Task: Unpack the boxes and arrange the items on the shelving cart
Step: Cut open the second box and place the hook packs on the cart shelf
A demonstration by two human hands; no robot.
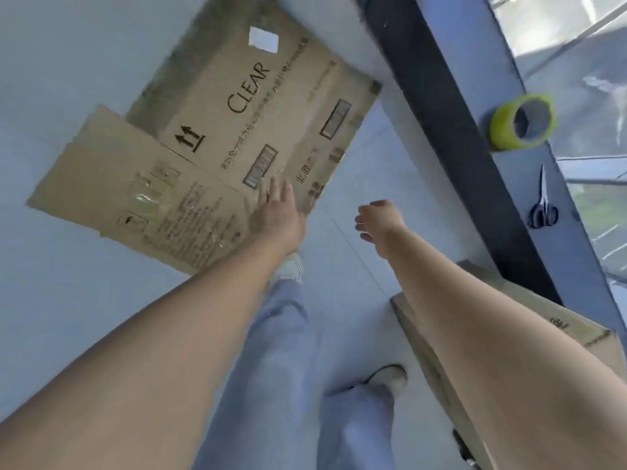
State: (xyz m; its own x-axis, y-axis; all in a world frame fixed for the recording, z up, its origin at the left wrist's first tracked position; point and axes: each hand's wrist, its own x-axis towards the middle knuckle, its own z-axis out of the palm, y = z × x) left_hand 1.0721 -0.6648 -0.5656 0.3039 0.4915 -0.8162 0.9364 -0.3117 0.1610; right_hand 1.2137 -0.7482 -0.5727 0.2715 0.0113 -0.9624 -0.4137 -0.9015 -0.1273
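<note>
pale floor [51, 300] carries two flattened cartons [217, 130]; the ledge [543, 184] holds tape [502, 127] and scissors [543, 205].

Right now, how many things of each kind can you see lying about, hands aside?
Flattened cartons: 2, one printed CLEAR and one partly beneath it
Boxes: 1
Tape rolls: 1
Scissors: 1
Total: 5

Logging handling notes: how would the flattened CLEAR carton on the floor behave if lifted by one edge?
The flattened CLEAR carton looks thin and wide, so probably light but likely to sag or fold at its creases. Lying flat on the floor, its edge may be awkward to catch.
</note>
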